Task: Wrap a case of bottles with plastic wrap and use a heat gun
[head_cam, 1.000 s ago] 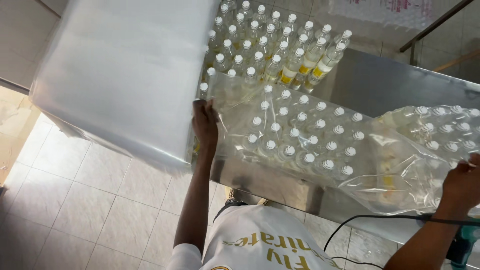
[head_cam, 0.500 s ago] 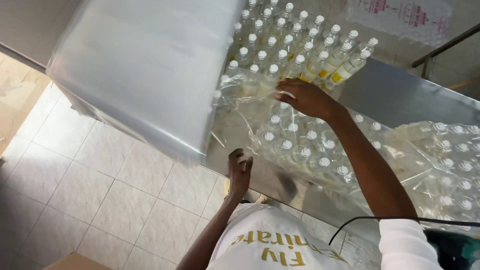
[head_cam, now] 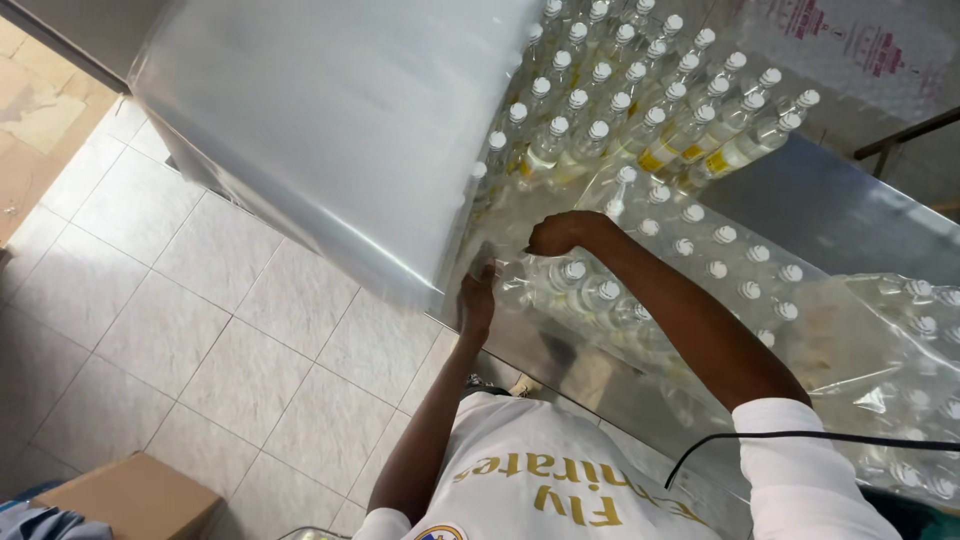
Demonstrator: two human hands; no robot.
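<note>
Several clear plastic bottles with white caps (head_cam: 690, 250) lie wrapped in clear plastic film on a steel table (head_cam: 830, 215). My left hand (head_cam: 477, 300) grips the film at the near left corner of the pack. My right hand (head_cam: 562, 232) is closed on the film on top of the pack, just above the left hand. More capped bottles (head_cam: 640, 100), some with yellow labels, stand in rows behind the pack.
A big roll of clear film (head_cam: 320, 130) hangs left of the table over the tiled floor (head_cam: 200, 340). Another wrapped bottle pack (head_cam: 910, 340) lies at the right. A cardboard box (head_cam: 130, 495) sits at the bottom left. A black cable (head_cam: 800, 437) crosses my right sleeve.
The right hand came in from the far right onto the top of the pack. My left hand shifted lower along the pack's near left corner.
</note>
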